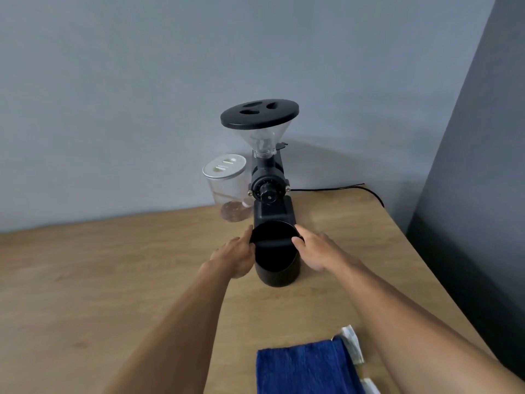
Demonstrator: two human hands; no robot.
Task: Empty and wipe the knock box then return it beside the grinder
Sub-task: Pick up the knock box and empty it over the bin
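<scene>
A black round knock box [277, 268] with a bar across its mouth stands on the wooden table [113, 280], right in front of the black grinder [271, 194] with its clear hopper and black lid. My left hand [235, 255] presses against the box's left side, fingers on the rim. Against the right side rests my right hand [318, 250], its thumb on the rim by the bar. The box's inside looks dark; I cannot tell what is in it.
A clear jar [227, 189] with a white lid stands left of the grinder by the wall. A folded blue cloth [306, 368] lies at the near edge, with white packets [353, 345] beside it. The grinder's black cord [341, 189] runs right. The table's right edge is close.
</scene>
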